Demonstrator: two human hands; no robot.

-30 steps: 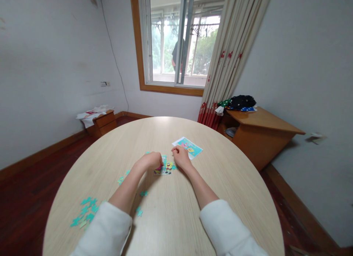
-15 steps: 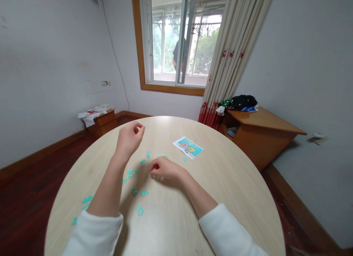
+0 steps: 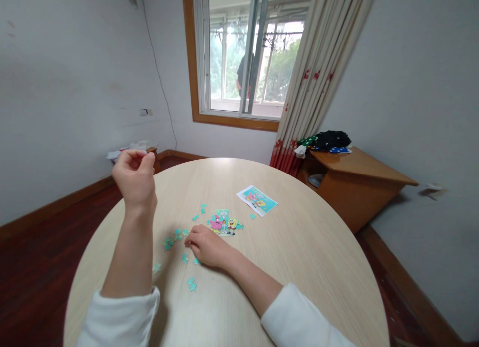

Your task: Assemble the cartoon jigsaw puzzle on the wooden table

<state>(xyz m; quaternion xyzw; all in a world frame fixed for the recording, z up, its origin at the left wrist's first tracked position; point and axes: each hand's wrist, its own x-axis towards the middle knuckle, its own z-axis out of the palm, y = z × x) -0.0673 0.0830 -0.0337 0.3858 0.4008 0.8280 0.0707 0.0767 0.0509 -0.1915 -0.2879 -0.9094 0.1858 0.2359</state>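
My left hand [image 3: 135,180] is raised above the table's left edge, thumb and fingers curled into a pinch. Whatever it holds, if anything, is too small to make out. Low over the table, my right hand [image 3: 204,243] has its fingers bent together beside the loose turquoise puzzle pieces [image 3: 168,243]. Its fingertips partly hide what is under them. Just beyond it lies a partly joined jigsaw puzzle [image 3: 223,223] with pink, pale and yellow cartoon figures. A single puzzle piece [image 3: 253,217] sits right of the puzzle, near a picture card [image 3: 257,200] showing similar figures.
The round wooden table [image 3: 299,267] bears more pieces, including a puzzle piece [image 3: 192,284] nearer me. A wooden desk [image 3: 359,172] with clothes on it stands at right. A low cabinet [image 3: 152,151] is behind my left hand. A person [image 3: 241,75] stands beyond the window.
My left hand has moved left and up, still pinched. My right hand has shifted left and nearer me, uncovering the joined puzzle.
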